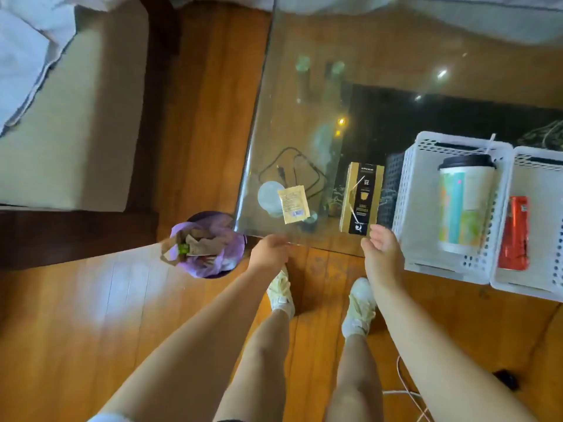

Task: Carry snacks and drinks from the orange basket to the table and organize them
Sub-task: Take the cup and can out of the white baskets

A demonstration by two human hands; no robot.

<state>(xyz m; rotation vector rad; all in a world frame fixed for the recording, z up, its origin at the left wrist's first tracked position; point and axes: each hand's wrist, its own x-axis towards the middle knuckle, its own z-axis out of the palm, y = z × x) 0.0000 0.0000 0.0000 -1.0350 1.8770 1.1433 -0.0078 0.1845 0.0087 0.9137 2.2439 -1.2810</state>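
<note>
Both hands are hovering empty: left hand (269, 249) loosely curled, right hand (380, 248) spread, just releasing the coffee-capsule box (361, 197), we judge.

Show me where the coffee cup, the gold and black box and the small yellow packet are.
coffee cup (464, 205), head view, side of the cup
gold and black box (361, 197), head view, top face
small yellow packet (293, 204), head view, middle

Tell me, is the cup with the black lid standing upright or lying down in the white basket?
Lying down. The cup rests on its side inside the left white basket, black lid pointing away from the person, its straw sticking out past the far rim.
</note>
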